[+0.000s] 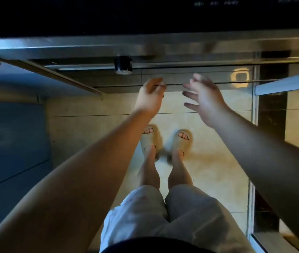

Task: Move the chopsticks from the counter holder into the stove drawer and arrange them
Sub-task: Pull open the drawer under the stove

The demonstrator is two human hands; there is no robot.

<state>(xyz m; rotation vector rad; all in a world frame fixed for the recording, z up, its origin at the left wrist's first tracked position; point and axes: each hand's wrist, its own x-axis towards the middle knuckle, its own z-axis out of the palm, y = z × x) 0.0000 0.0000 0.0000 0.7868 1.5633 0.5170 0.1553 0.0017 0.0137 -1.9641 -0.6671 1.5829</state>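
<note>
No chopsticks and no holder are in view. The stove drawer (218, 77) is a steel front panel under the stove, and it looks closed. My left hand (149, 96) reaches to the drawer's lower edge with its back toward me. Its fingertips curl at the seam, and whether they grip anything is hidden. My right hand (204, 96) hovers beside it just in front of the panel. Its fingers are spread and it holds nothing.
A round black knob (123, 65) sticks out of the steel stove front above my left hand. The dark stove top (145, 15) fills the upper frame. A blue cabinet front (11, 139) stands at the left, a glass door frame (254, 110) at the right. My slippered feet (181, 141) stand on beige tile.
</note>
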